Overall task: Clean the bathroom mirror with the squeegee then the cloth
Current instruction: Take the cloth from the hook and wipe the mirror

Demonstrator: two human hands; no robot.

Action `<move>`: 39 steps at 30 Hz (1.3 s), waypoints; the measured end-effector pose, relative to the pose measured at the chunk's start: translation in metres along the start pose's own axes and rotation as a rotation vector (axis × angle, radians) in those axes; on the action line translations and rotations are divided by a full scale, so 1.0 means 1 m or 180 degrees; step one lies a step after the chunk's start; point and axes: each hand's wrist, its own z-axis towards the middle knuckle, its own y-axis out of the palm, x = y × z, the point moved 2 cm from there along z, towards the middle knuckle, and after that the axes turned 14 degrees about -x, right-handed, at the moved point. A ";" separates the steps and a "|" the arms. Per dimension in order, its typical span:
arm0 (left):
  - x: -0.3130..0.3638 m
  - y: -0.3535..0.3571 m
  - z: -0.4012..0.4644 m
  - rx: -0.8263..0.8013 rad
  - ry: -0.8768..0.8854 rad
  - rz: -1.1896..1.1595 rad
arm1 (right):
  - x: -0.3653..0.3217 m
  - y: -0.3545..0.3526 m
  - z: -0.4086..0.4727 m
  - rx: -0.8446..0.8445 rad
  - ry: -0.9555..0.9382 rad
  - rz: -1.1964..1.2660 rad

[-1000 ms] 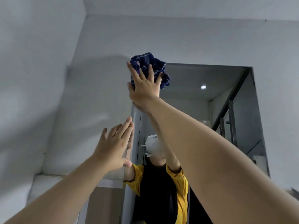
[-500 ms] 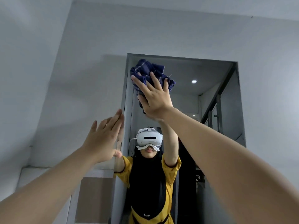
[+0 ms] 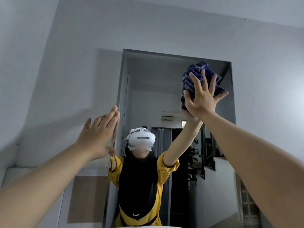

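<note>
Cloth [image 3: 201, 79] moved fr. mirror [image 3: 148, 96] top-left to top-right under right hand [image 3: 203, 99], fingers splayed, pressing. Left hand [image 3: 98, 134] flat, empty, at frame edge. Risk: bunched wad slips, leaving streaks.

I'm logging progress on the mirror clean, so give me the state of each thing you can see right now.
cloth: bunched, pressed against the mirror's upper right
right hand: fingers spread flat over the cloth
left hand: open, empty, at the mirror's left edge
mirror: upright on the wall
</note>
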 end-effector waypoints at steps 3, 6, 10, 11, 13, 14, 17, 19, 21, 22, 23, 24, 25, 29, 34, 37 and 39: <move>0.001 0.001 -0.001 0.0032 -0.0025 0.0084 | 0.015 -0.003 0.000 -0.0047 -0.0035 0.0046; 0.006 0.000 0.000 0.0053 -0.0080 0.0133 | 0.042 -0.007 -0.003 -0.0032 0.0129 0.0098; 0.007 -0.002 -0.002 0.0082 -0.0200 0.0300 | 0.080 -0.013 -0.016 -0.0034 0.0543 0.0263; 0.008 -0.001 -0.002 0.0071 -0.0217 0.0335 | 0.086 -0.014 -0.021 -0.0038 0.0614 0.0342; 0.010 -0.002 -0.002 0.0035 -0.0268 0.0334 | 0.090 -0.012 -0.033 -0.0030 0.0748 0.0440; 0.012 -0.002 -0.002 0.0016 -0.0300 0.0324 | 0.087 -0.009 -0.039 -0.0030 0.0807 0.0444; 0.015 -0.004 -0.003 -0.0017 -0.0378 0.0337 | 0.072 0.001 -0.054 -0.0024 0.0955 0.0406; 0.017 -0.006 -0.004 -0.0024 -0.0418 0.0347 | 0.061 0.007 -0.062 0.0021 0.1024 0.0432; 0.020 -0.006 -0.005 0.0001 -0.0473 0.0354 | 0.044 0.013 -0.067 0.0035 0.1106 0.0509; 0.021 -0.006 -0.005 0.0018 -0.0501 0.0375 | 0.033 0.016 -0.069 0.0027 0.1141 0.0545; 0.021 -0.006 -0.005 0.0028 -0.0523 0.0397 | 0.021 0.020 -0.071 0.0017 0.1153 0.0575; 0.021 -0.005 -0.005 0.0027 -0.0539 0.0395 | 0.008 0.022 -0.073 0.0005 0.1137 0.0600; 0.020 -0.003 -0.005 0.0012 -0.0553 0.0352 | -0.005 0.025 -0.074 -0.0012 0.1089 0.0615; 0.012 0.008 -0.013 -0.0013 -0.0461 -0.0077 | -0.056 0.035 -0.077 -0.0158 0.0818 0.0632; -0.005 0.034 -0.030 -0.0197 -0.0203 -0.0388 | -0.105 0.048 -0.079 -0.0157 0.0735 0.0683; -0.012 0.050 -0.037 -0.0423 -0.0110 -0.0698 | -0.131 0.055 -0.080 -0.0185 0.0591 0.0657; -0.014 0.059 -0.038 -0.0500 0.0057 -0.0932 | -0.150 0.060 -0.082 -0.0228 0.0411 0.0592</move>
